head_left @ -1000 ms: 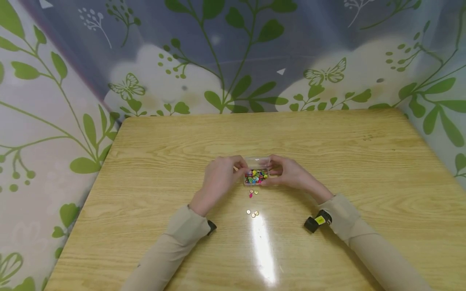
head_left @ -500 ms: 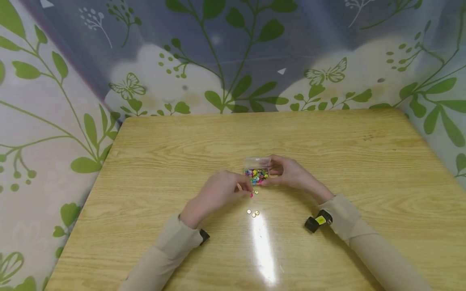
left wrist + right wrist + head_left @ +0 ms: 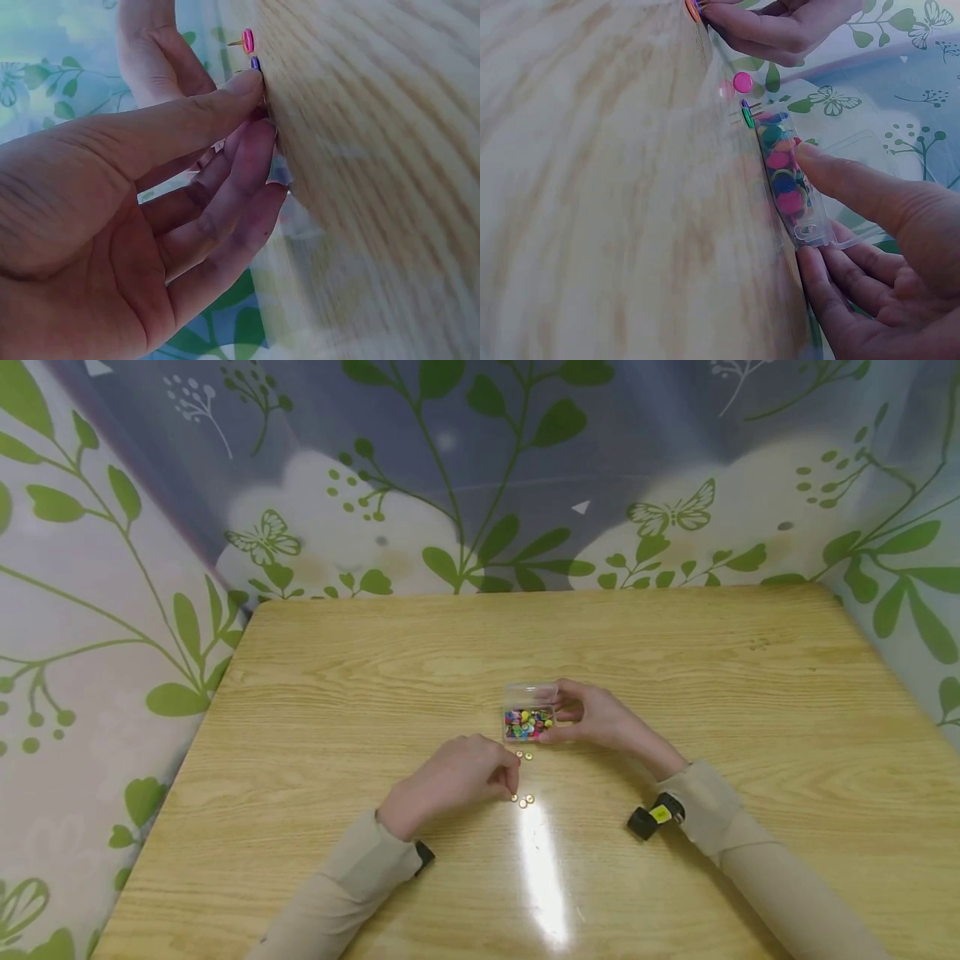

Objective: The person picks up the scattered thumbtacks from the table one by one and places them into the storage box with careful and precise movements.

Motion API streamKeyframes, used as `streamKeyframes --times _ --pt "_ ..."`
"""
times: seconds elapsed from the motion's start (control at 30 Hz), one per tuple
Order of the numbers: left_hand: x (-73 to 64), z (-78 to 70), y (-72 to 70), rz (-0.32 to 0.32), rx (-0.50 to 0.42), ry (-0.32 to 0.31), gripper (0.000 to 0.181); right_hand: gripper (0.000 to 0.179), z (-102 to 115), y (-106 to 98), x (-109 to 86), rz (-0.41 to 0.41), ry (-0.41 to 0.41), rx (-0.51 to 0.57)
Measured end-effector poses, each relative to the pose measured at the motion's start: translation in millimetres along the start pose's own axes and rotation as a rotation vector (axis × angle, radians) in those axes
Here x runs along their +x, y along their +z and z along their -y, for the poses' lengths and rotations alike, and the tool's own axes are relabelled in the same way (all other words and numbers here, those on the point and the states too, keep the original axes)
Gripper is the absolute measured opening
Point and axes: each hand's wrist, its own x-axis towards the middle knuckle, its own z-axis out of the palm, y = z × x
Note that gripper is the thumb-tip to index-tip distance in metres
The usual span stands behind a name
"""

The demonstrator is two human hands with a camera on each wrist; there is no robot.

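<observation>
In the head view, my left hand (image 3: 461, 772) is low over the table, thumb and fingertips pinched together beside a near group of thumbtacks (image 3: 522, 803). A purple thumbtack (image 3: 256, 64) shows at the thumb tip in the left wrist view, its pin hidden; a pink thumbtack (image 3: 248, 40) lies just beyond, pin exposed. My right hand (image 3: 596, 717) holds the right side of a small clear plastic box (image 3: 810, 229), the thumb along its near edge and the fingers behind. Colourful thumbtacks (image 3: 528, 724) fill this box, and its lid (image 3: 528, 695) stands raised.
Between the box and the near group lies another small cluster of thumbtacks (image 3: 528, 756). Everything rests on a wood-grain table (image 3: 360, 660), with a leaf-patterned curtain (image 3: 495, 468) behind it. Glare (image 3: 543, 877) streaks the tabletop in front.
My left hand has come from the box's left side toward me, past the middle cluster, down to the near group. The right hand and box have stayed in place.
</observation>
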Motion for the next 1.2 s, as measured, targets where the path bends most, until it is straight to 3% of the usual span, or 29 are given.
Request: streamKeyframes --times 0.3,0.73,0.83,0.97,1.07,1.2 --pt "-0.1 -1.8 0.3 0.044 -0.055 -0.044 0.015 0.066 -1 0 0.7 0.005 -0.001 0.017" --pt "0.5 -4.2 3.3 0.004 -0.033 -0.036 0.017 0.068 1 0 -0.5 0.007 0.015 0.012" --pt "0.4 -2.0 0.3 -0.045 -0.01 -0.052 0.013 0.067 0 0 -0.3 0.009 0.013 0.019" --pt "0.6 3.5 -6.8 -0.133 0.008 -0.117 0.009 0.067 -1 0 0.5 0.008 0.008 0.025" --pt "0.7 7.5 -12.5 -0.164 -0.009 -0.165 0.011 0.067 -2 0 1.1 0.004 0.001 0.022" --pt "3.9 11.1 -16.8 -0.21 -0.019 -0.179 0.012 0.066 -2 0 1.5 0.004 -0.007 0.015"
